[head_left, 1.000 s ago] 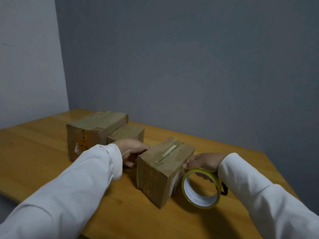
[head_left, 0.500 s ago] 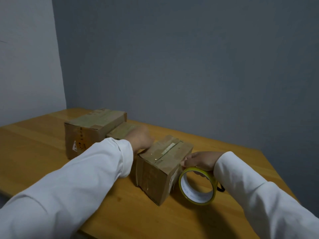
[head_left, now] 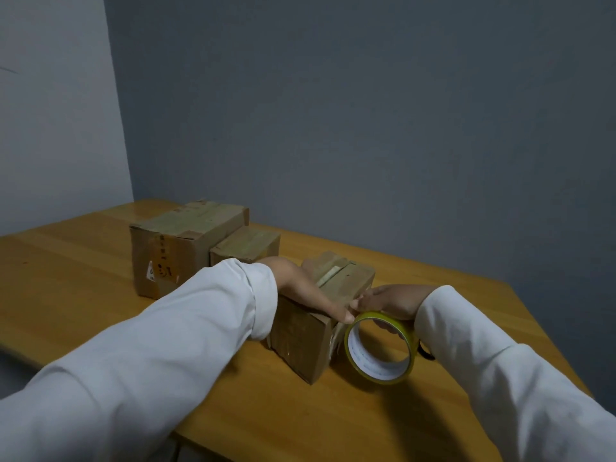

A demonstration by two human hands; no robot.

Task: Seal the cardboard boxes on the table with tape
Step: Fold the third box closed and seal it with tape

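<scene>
The left hand lies flat with straight fingers across the nearest cardboard box, hiding most of its top seam. The right hand grips a yellow tape roll standing just beside that box. Two closed boxes sit behind on the wooden table; their contents are unseen.

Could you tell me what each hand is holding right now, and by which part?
The right hand grips the tape roll by the top of its ring. The left hand holds nothing; it lies flat on top of the near box.
</scene>
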